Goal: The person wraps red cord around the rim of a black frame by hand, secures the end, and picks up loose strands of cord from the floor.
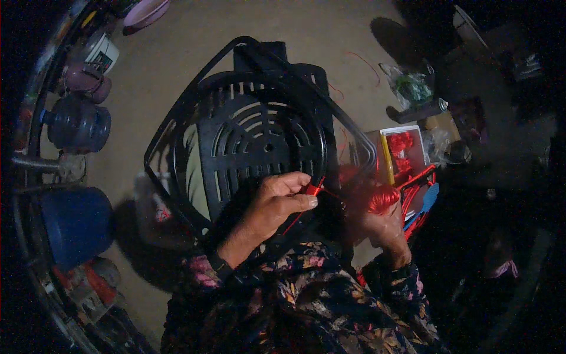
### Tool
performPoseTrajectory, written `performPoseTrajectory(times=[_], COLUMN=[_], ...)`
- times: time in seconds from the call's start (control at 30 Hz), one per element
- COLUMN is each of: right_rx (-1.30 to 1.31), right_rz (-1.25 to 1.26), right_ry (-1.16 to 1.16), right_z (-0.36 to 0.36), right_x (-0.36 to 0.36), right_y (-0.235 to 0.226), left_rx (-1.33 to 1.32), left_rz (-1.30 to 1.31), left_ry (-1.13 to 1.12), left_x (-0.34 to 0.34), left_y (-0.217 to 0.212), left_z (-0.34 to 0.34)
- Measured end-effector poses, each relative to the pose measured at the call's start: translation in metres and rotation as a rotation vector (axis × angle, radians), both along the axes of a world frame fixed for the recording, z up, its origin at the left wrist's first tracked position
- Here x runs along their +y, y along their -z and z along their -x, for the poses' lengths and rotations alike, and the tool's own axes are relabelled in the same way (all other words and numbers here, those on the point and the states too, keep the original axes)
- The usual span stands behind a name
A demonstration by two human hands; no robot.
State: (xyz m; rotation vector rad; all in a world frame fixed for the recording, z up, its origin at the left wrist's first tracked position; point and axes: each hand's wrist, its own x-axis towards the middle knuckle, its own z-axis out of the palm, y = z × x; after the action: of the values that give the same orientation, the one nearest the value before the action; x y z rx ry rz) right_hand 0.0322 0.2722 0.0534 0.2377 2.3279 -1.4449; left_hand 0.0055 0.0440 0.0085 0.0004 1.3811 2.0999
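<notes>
A black plastic chair seat [247,154] with curved slots is in front of me. Over it lies a thin black rounded-diamond frame [190,82], along with a curved black rod [323,141]. My left hand [274,200] pinches the lower end of this rod, where red cord [313,189] is wrapped tightly round it. A loose red tail hangs below those fingers. To the right, my right hand [382,230], smeared by motion, is closed round a shiny bundle of red cord [383,199]. A short dark red strand runs from the wrapping toward it.
At right stand a white-rimmed box [421,147] with red material, a grey canister [425,111] and a clear plastic bag [408,85]. More red cord and a blue tool-like piece [429,199] lie by my right wrist. A blue tub [76,227] and water jug [78,124] line the left.
</notes>
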Motion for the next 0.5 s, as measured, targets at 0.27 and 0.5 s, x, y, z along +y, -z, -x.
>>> performPoseTrajectory(times=[0.27,0.5], right_rx=[-0.075,0.091], right_rz=[0.129,-0.054], right_ry=[0.224,0.272], right_z=[0.004,-0.006], right_x=[0.012,0.008], right_y=[0.000,-0.006], left_rx=[-0.022,0.070], left_rz=[-0.009,0.075], left_ry=[0.051,0.079], left_x=[0.001,0.004], left_y=[0.001,-0.008], left_z=[-0.003,-0.004])
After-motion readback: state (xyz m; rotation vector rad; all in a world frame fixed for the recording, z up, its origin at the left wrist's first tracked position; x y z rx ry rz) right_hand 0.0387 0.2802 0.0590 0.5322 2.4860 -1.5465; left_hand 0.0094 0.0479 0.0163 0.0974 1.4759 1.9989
